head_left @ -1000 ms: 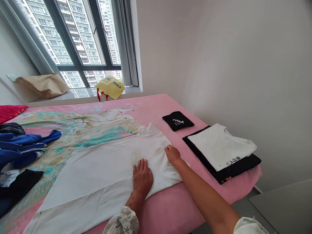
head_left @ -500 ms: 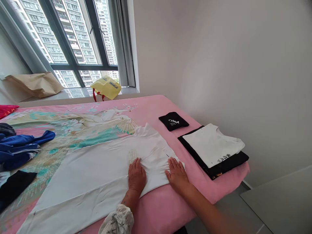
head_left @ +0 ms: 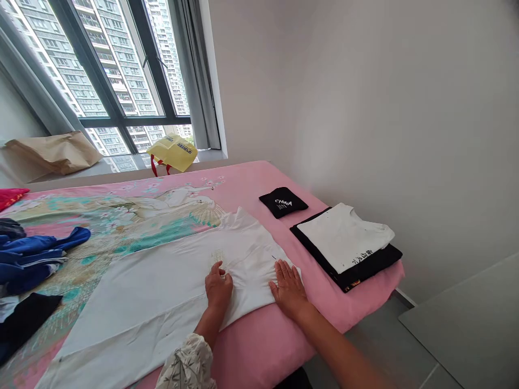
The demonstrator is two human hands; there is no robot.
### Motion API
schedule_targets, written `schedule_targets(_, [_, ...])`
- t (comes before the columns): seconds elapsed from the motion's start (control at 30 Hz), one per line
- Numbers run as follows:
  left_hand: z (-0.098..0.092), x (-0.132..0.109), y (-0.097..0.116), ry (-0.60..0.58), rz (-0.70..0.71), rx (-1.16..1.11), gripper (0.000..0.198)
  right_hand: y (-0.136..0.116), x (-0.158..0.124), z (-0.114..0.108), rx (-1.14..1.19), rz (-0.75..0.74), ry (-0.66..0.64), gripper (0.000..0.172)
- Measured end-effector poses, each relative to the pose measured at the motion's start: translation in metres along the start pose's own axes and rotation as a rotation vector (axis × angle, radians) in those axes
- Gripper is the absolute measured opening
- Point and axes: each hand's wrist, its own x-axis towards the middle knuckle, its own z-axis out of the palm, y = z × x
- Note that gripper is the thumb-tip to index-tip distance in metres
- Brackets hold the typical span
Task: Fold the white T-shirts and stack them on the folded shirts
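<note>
White T-shirt (head_left: 162,270), spread; right hand (head_left: 291,294) laid on it, fingers flat; left hand (head_left: 219,290) by its print (head_left: 217,255), fingers curled, hold indiscernible.

The white shirt (head_left: 162,275) lies spread out on the bed (head_left: 251,346), slanting from the near left toward the right. It bears a faint print (head_left: 218,254); a long crease runs along its near side, and its right end is rumpled.
</note>
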Motion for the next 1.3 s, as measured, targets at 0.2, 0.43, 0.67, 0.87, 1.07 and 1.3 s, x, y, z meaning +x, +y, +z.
schedule_targets(0.2, [-0.02,-0.027,-0.001,-0.08,0.525,0.044,0.018,-0.022,0.0,-0.028,0.123,-0.101,0.097,0.052])
schedule_targets(0.43, [-0.013,-0.037,-0.004,-0.076,0.555,0.311,0.032,-0.063,0.022,-0.024,0.318,-0.54,-0.087,0.04])
schedule_targets(0.67, [-0.005,-0.043,-0.009,-0.065,0.478,0.361,0.042,-0.036,0.057,-0.015,0.074,0.048,-0.1,0.054])
schedule_targets(0.87, [-0.007,-0.043,-0.007,-0.072,0.493,0.351,0.042,-0.028,0.05,-0.028,0.086,0.104,0.106,0.042])
schedule_targets(1.07, [-0.006,-0.044,-0.007,-0.078,0.452,0.386,0.045,-0.004,0.071,-0.03,0.093,0.187,0.01,0.027])
schedule_targets(1.3, [-0.006,-0.043,-0.008,-0.066,0.482,0.365,0.043,-0.005,0.068,-0.036,0.107,0.109,0.083,0.024])
